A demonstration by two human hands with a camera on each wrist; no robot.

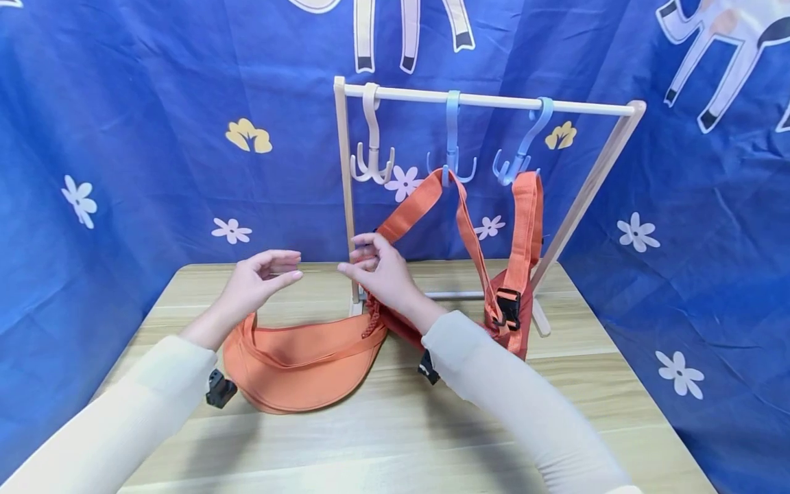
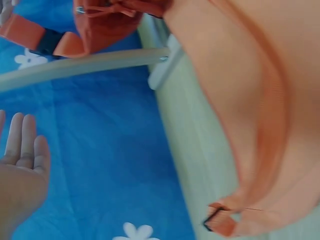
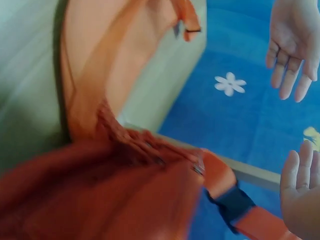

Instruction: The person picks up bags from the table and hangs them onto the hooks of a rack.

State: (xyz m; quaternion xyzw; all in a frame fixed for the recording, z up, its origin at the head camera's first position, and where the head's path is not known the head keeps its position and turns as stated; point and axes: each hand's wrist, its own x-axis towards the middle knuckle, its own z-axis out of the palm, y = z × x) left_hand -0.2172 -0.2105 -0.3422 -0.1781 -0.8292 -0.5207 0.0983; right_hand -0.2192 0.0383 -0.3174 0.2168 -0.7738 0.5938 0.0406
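My left hand [image 1: 259, 280] is raised over the far left end of an orange sun visor [image 1: 308, 384], fingers and thumb apart with nothing between them. Facing it, my right hand [image 1: 385, 274] is in the air in front of the rack's left post, also holding nothing. The visor lies on the table, curved brim towards me, a strap across it. Right of it a red-orange waist bag [image 1: 524, 322] hangs by its straps from hooks, and my right forearm hides part of it. A black buckle [image 1: 509, 309] shows on its strap.
A rack with a white rail [image 1: 420, 94] stands at the back of the wooden table [image 1: 345, 446]. From the rail hang a beige hook [image 1: 373, 137], a middle blue hook [image 1: 452, 130] and a right blue hook [image 1: 524, 144]. A blue patterned cloth [image 1: 154, 171] surrounds the table.
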